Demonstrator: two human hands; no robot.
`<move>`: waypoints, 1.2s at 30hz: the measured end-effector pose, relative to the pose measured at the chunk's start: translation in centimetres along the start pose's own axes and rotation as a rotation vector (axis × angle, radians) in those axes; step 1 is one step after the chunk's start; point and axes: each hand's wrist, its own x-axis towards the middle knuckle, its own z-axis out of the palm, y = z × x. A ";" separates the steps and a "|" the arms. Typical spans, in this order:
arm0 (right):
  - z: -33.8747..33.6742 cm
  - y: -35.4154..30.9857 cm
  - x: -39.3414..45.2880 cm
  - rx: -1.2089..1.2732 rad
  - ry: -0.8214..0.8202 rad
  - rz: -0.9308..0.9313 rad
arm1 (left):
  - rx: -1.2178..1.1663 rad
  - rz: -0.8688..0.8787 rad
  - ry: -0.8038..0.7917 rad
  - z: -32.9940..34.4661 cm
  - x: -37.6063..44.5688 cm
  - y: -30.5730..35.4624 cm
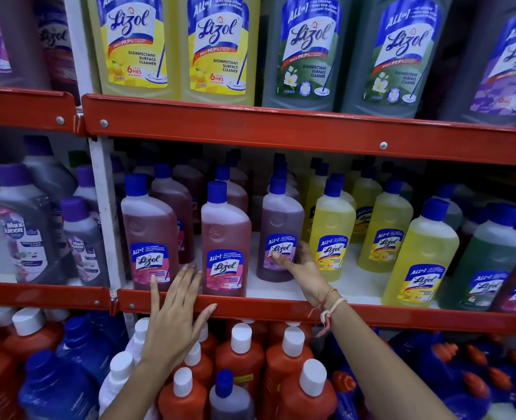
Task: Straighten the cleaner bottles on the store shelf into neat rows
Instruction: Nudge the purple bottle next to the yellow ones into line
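On the middle shelf [281, 310] the purple bottle [281, 234] stands upright, long axis vertical, cap at twelve o'clock and label turned toward the camera. The right hand [303, 266] reaches in from five o'clock, fingers spread, thumb lying across the label; whether it grips is unclear. At nine o'clock of it stand two pink bottles [224, 247], upright; at three o'clock, yellow bottles [331, 234]. The left hand [174, 316] is open, fingers splayed over the shelf's red front lip before the pink bottles, holding nothing.
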 end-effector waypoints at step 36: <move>-6.3 -0.9 -4.8 -0.172 -0.048 -0.156 | 0.010 -0.050 -0.085 -0.5 0.0 0.3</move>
